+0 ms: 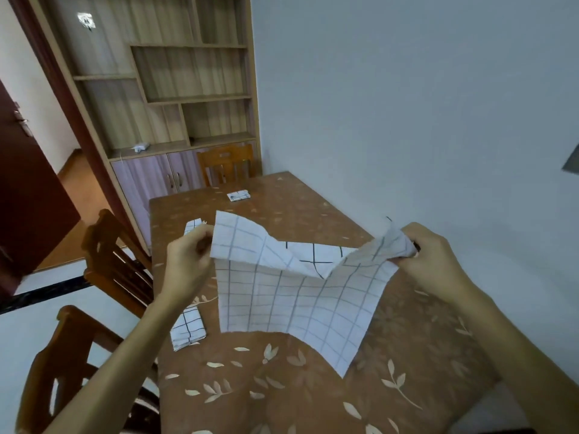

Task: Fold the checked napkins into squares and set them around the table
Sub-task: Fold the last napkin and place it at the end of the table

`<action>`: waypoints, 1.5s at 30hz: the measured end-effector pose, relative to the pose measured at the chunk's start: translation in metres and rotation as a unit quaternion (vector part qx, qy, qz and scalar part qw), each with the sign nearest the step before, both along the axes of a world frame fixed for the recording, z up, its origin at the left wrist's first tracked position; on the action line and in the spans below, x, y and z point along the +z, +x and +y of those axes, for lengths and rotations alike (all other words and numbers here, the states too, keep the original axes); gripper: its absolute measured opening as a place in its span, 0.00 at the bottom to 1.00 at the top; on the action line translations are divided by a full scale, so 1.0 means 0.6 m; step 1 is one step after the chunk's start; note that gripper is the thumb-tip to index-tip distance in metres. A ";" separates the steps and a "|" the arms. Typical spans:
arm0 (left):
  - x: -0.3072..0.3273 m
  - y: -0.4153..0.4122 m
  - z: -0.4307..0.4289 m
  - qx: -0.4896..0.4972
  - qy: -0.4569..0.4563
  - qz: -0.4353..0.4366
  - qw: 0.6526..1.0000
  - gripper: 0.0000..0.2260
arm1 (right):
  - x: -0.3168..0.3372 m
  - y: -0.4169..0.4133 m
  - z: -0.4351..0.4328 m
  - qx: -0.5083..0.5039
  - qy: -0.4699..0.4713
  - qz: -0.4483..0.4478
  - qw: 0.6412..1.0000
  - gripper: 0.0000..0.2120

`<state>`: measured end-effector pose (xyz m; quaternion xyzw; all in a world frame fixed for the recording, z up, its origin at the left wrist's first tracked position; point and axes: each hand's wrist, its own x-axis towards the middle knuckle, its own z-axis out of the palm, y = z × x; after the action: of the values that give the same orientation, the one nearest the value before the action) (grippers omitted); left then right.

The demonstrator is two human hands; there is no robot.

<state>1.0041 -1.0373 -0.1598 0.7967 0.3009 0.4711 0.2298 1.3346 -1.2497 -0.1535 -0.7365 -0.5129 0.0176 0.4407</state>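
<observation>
A white checked napkin [294, 299] hangs spread in the air above the brown leaf-patterned table [282, 386]. My left hand [188, 261] pinches its upper left corner and my right hand [429, 258] grips its bunched upper right corner. The top edge sags and folds over between the hands. Three folded checked napkins lie on the table: one [188, 328] near the left edge under my left forearm, one [192, 225] further along that edge, partly hidden by my left hand, and one [239, 195] at the far end.
Two wooden chairs [116, 261] [72, 371] stand along the table's left side and a third chair [225, 164] stands at the far end. A shelf cabinet [175, 98] is behind it. A plain wall [407, 104] runs along the table's right side. A dark door [25, 198] is at left.
</observation>
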 end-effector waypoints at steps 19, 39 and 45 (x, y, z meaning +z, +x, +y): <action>0.055 -0.022 -0.004 -0.083 -0.067 -0.041 0.993 0.11 | 0.045 -0.018 -0.008 0.016 0.133 0.086 0.987 0.18; 0.120 -0.043 0.009 -0.148 -0.020 -0.052 0.987 0.07 | 0.117 -0.017 -0.042 0.109 0.175 0.067 0.976 0.22; 0.141 -0.053 0.025 -0.165 0.006 -0.041 0.985 0.08 | 0.138 -0.006 -0.044 0.111 0.098 -0.062 0.987 0.23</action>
<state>0.9721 -1.0220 -0.0751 0.8171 0.1524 0.4605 0.3117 1.3308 -1.2759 -0.0706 -0.6277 -0.6170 -0.0294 0.4737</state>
